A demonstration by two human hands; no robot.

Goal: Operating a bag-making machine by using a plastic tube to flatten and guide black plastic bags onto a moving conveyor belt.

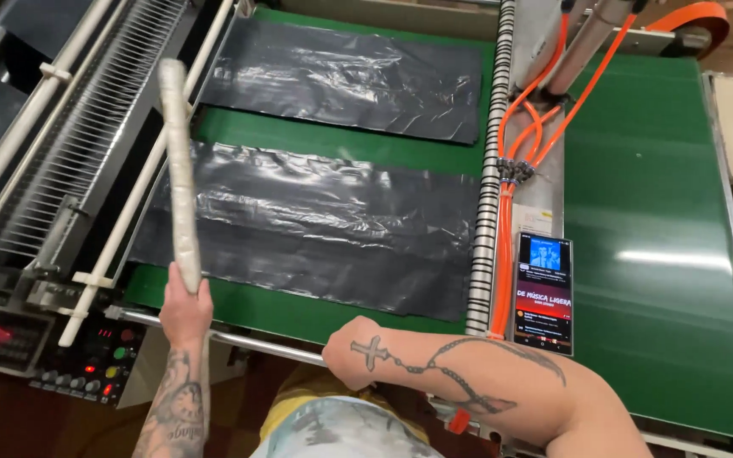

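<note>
Left hand (185, 307) grips pale wrapped rod (178, 161) upright.

A green conveyor belt (646, 212) is seen stretching across the machine, its surface smooth and slightly glossy on the right side. Two flat stacks of black plastic bags are laid directly on it at the left: a far stack (345, 78) and a nearer, larger stack (316, 225), set apart by a strip of bare green. A phone (543, 293) with a lit screen is rested beside the orange hoses (506, 237), between the two belt sections.
</note>
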